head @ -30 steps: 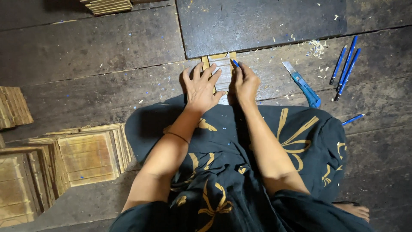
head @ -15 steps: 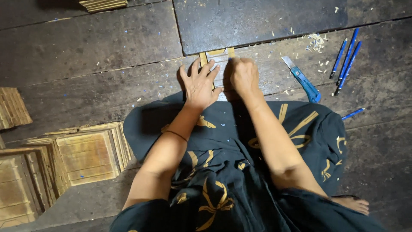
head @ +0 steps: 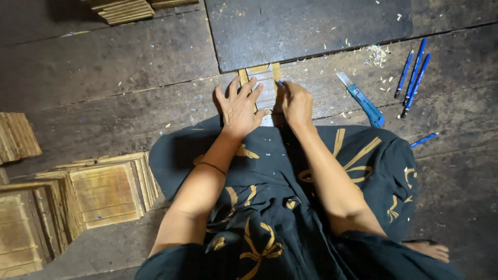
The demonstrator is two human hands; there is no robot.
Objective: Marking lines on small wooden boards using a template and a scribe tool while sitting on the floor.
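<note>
- The left hand lies flat with fingers spread on a small pale wooden frame of thin slats, pressing it against the dark plank floor just in front of the person's knees.
- The right hand is closed around a slim blue pen-like tool, its tip touching the frame's right-hand slat; whether it marks or cuts I cannot tell.
- The frame already has its outer slats in place, so it looks assembled, and the work in hand seems to be a finishing or marking pass on one edge.
- Left of the lap, stacks of flat square wooden panels in a like make suggest that many pieces are already done; another pile of wooden slats sits at the top edge.
- A blue utility knife lies untouched to the right, near three blue pens and one more blue pen set apart.
- Pale shavings scattered on the floor point to trimming already done here.
- What is left, judging by this, is the rest of this frame's edges.
</note>
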